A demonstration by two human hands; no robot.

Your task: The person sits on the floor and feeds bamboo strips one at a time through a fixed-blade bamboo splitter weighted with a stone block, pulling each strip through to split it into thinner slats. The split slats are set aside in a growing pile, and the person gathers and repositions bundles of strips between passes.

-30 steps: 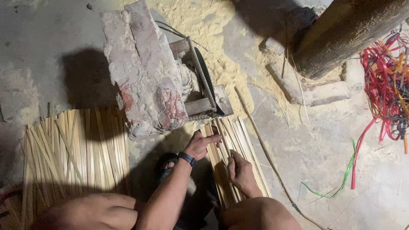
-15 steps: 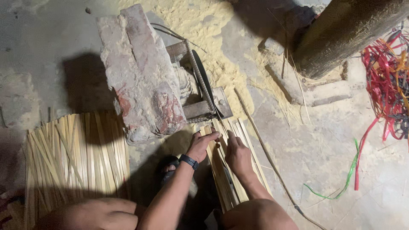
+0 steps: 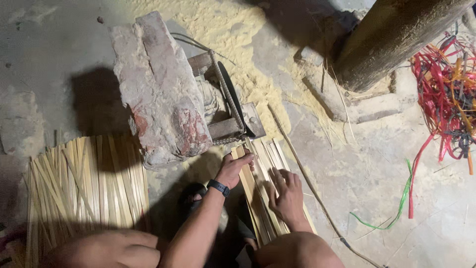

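Dusty floor, bamboo strips (image 3: 265, 186) under both hands (flat)

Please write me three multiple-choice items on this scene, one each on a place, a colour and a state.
1. Where does the large pile of bamboo strips lie?
A. On the brick
B. On the floor, left of the left hand
C. Against the wooden post

2. What colour is most of the tangle of plastic strings at the right edge?
A. Red
B. Blue
C. White

3. How is the right hand placed?
A. Raised in the air
B. Gripping the brick
C. Laid flat, fingers spread, on the small bundle of strips

Answers: 1 B, the pile spreads on the floor at lower left, below the brick. 2 A, red strands dominate, with a little orange and a green one trailing. 3 C, its palm presses on the strips beside the left hand.
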